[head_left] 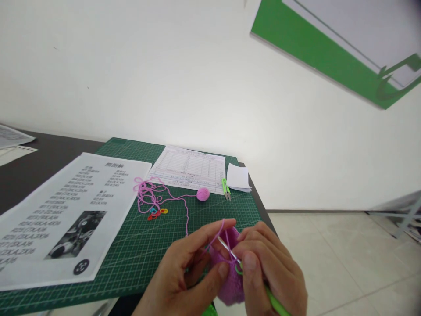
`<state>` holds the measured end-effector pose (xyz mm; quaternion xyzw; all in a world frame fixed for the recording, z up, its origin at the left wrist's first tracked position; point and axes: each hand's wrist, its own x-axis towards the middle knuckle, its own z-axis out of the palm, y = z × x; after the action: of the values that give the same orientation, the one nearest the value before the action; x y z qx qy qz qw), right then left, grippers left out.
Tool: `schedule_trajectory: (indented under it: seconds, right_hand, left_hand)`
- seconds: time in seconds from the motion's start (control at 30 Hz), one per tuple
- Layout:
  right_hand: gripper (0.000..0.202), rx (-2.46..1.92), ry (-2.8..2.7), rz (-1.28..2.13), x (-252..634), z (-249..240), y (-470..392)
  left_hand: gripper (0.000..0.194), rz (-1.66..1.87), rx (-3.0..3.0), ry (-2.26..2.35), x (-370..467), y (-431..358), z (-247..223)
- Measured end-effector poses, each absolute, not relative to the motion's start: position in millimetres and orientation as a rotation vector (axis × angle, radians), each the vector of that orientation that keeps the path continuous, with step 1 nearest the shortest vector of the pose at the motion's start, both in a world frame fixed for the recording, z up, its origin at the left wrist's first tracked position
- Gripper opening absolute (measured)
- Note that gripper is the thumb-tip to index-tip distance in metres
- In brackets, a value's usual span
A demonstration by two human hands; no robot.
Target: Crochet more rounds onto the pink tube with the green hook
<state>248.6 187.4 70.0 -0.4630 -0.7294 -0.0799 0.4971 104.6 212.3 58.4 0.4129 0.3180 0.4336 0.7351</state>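
Note:
My left hand [187, 272] pinches the edge of a pink crocheted piece [230, 287], cup-shaped and hanging below the fingers. Pink working yarn loops over the raised left index finger. In my right hand [269, 263] is a crochet hook [276, 303] with a green handle and a silver shaft. Its tip lies at the rim of the piece, with yarn strands crossing it. A green stitch marker [238, 268] sits on the piece beside the hook. From the left hand, yarn runs back over the mat to a loose tangle [148, 195] and a small pink ball [203, 194].
On the green cutting mat [171, 219] lie red, yellow and blue stitch markers [158, 213], green-handled snips [226, 189], a form sheet [190, 166] and white paper slips [238, 177]. A printed pattern sheet [75, 219] covers the left side. The table's right edge drops to a tiled floor [329, 263].

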Motion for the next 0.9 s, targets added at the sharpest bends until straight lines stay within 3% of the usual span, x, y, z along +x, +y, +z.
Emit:
schedule_trajectory:
  seconds: [0.9]
  right_hand:
    - [0.023, -1.032, -1.802, -0.183, 245.4, 74.0, 164.5]
  left_hand:
    - [0.039, 0.820, 0.745, 0.453, 94.2, 197.8, 67.9]
